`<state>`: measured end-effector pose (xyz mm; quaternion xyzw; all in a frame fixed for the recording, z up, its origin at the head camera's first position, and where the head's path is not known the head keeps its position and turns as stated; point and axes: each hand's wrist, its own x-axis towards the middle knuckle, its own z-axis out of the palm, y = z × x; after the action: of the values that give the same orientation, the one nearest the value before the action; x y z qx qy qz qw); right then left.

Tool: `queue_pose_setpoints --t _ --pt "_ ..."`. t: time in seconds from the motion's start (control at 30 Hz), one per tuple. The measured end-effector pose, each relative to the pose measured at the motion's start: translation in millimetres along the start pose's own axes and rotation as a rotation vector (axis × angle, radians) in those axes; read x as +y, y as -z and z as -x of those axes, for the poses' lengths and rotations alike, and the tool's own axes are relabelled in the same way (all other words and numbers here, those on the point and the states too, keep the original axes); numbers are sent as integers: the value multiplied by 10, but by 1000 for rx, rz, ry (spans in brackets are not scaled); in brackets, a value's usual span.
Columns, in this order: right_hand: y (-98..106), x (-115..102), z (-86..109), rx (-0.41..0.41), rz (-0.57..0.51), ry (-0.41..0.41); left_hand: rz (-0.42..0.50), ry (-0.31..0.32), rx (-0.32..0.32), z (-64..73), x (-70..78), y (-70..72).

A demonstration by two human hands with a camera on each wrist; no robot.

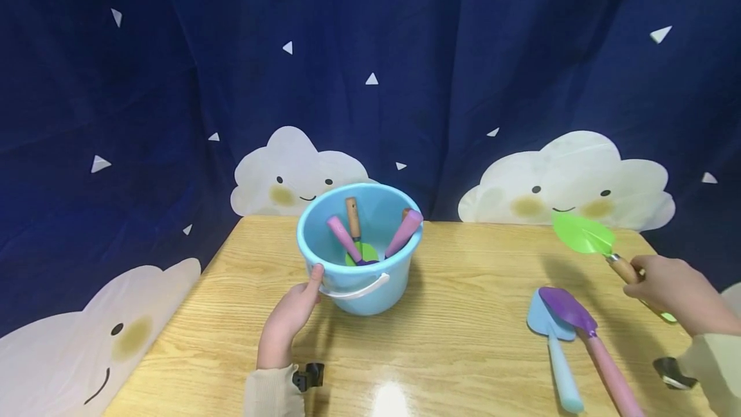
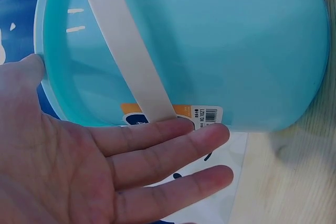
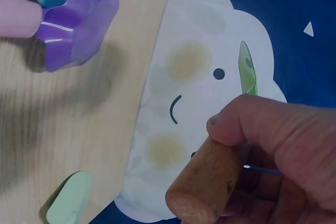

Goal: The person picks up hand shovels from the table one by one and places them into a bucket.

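Observation:
A light-blue bucket with a white handle stands on the table. My left hand is at its near left side, thumb at the rim. In the left wrist view the other fingers are extended beside the bucket wall. Inside lie several tools, among them a wooden-handled one and pink-handled ones. At the right my right hand grips the wooden handle of a garden trowel with a leaf-shaped green blade, held up over the table.
Below the right hand a purple shovel with a pink handle overlaps a light-blue shovel. A pale green piece lies by the table's right edge. Behind the wooden table hangs a dark blue curtain with cloud pictures.

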<state>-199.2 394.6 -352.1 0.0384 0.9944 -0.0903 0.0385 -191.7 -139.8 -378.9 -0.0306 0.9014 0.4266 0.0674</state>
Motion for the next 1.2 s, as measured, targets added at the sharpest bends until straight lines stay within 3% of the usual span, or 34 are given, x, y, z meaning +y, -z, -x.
queue_pose_setpoints --t 0.5,0.87,1.2 --pt "33 -143 8 51 -20 42 -25 -8 -1 -3 -1 15" --pt "27 -149 -1 35 -28 44 -32 13 5 -12 -8 8" --pt "44 -212 -33 54 -14 99 -17 8 11 -9 -1 5"
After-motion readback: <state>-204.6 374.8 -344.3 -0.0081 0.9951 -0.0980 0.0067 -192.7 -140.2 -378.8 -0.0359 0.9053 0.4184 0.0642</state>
